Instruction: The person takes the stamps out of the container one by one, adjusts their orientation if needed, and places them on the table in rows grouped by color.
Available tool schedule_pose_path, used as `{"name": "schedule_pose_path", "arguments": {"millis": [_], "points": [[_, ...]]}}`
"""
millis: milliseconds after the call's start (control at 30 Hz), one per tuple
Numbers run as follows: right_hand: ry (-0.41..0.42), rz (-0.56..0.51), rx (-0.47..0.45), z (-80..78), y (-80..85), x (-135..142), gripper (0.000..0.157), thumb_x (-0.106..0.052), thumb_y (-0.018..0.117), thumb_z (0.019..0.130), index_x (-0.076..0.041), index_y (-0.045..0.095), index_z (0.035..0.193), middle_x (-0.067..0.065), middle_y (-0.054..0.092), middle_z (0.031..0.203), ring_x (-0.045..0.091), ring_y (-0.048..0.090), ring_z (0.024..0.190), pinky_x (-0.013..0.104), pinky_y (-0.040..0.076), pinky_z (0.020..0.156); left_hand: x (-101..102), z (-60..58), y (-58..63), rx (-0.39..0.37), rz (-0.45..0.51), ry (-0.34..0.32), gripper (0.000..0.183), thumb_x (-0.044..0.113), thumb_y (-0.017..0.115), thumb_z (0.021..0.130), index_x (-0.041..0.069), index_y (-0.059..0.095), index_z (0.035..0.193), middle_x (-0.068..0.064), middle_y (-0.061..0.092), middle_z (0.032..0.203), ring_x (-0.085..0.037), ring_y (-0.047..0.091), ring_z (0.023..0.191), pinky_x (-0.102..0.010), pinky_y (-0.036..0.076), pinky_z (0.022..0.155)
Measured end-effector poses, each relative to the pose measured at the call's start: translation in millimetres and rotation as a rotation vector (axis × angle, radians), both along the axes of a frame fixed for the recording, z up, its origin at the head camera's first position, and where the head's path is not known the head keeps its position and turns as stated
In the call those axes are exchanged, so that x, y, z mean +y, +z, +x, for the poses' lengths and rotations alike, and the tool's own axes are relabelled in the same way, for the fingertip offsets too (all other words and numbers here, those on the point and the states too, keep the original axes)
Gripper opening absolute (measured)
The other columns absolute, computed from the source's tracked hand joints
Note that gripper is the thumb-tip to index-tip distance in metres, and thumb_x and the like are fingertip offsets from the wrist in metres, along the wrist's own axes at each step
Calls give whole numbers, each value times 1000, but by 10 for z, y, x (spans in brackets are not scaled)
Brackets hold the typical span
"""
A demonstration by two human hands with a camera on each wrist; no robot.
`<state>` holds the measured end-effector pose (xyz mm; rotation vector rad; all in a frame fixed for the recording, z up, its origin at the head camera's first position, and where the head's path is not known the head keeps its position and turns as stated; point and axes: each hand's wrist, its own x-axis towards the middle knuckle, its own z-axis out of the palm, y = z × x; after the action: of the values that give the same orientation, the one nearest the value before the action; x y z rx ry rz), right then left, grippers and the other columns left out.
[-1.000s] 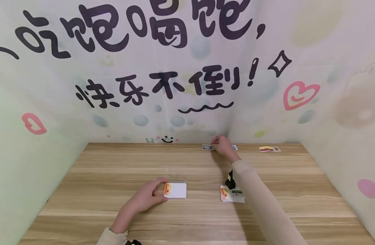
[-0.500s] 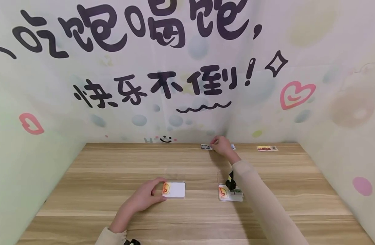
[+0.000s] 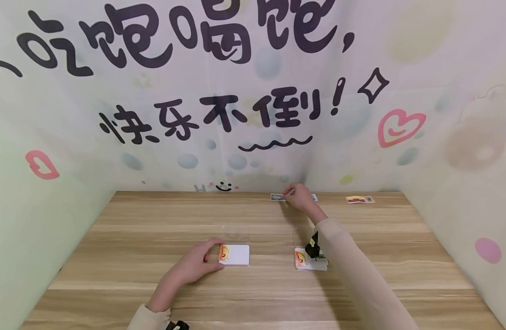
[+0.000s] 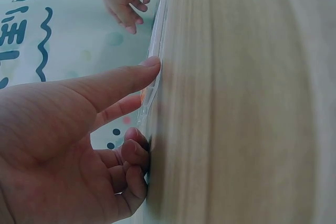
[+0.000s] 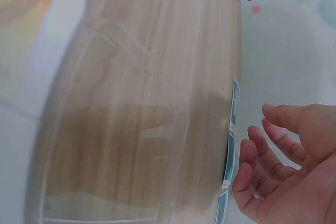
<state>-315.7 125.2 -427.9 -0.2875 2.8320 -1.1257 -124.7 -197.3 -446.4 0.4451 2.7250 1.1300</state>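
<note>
My left hand (image 3: 197, 263) holds the left end of a clear plastic case (image 4: 153, 90), thumb and index finger on opposite edges. White cards (image 3: 238, 255) with an orange picture at one end lie in it. At the back edge of the table, my right hand (image 3: 300, 197) is over a row of small blue picture cards (image 3: 277, 197), hiding the middle of the row. The right wrist view shows its fingers (image 5: 254, 177) loosely bent beside those cards (image 5: 230, 153), with nothing between them.
A second card stack (image 3: 301, 259) in a clear case lies under the right forearm, partly covered by a black wrist strap (image 3: 312, 247). Farther right at the back lies a yellow and red card strip (image 3: 356, 200). A printed wall (image 3: 174, 160) closes off the table's (image 3: 153, 215) far edge.
The head view has shifted slightly. Both hands and the cards stay in nearly the same places.
</note>
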Motion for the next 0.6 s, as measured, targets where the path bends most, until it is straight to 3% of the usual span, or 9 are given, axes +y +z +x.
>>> {"name": "schedule_pose_path", "arguments": {"millis": [200, 600], "points": [[1, -25, -19, 38, 22, 14, 19, -13, 67, 101, 4, 68, 107, 24, 72, 108, 29, 65, 91, 35, 49, 75, 6, 0, 12, 8, -3, 2, 58, 21, 85, 90, 5, 61, 141, 2, 46, 75, -9, 39, 65, -26, 33, 60], [25, -66, 16, 151, -12, -18, 17, -12, 70, 98, 4, 70, 104, 27, 71, 114, 37, 69, 100, 42, 55, 81, 3, 3, 9, 17, -8, 2, 58, 21, 85, 89, 5, 62, 140, 1, 46, 74, -8, 39, 64, -25, 33, 59]]}}
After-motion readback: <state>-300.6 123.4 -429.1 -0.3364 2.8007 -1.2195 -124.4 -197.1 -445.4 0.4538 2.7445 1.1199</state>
